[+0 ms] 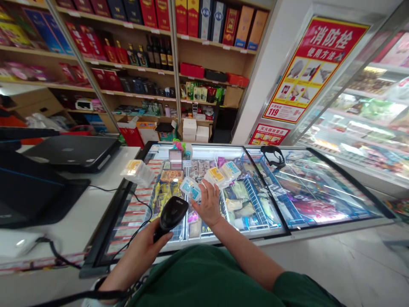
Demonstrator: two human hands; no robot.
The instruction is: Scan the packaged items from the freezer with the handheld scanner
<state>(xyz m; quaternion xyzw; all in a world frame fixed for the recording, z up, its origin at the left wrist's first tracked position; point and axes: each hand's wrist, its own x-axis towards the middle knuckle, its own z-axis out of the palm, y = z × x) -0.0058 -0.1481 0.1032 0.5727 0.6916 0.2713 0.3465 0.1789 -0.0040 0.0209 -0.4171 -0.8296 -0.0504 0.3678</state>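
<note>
My left hand [151, 238] is wrapped around the handle of a black barcode scanner [173, 212], its head tilted toward a small clear pack with a blue label [190, 188]. Thumb and fingers of my right hand [208, 201] grip the right edge of that pack, over the glass freezer top. Just beyond it lie similar clear packs, a yellow-labelled one [215, 175] and a blue-labelled one [231, 169]. To the left, a stack of clear packs with a yellow label on top [136, 170] sits at the freezer's edge.
Bagged goods and wire baskets show through the freezer glass [243, 204]. The scanner's cable [140, 199] runs across its left side. A black strap-like object [273, 157] rests on the right part. On the left, a counter [76, 213] carries black equipment [76, 149]. Stocked shelves [134, 68] stand behind.
</note>
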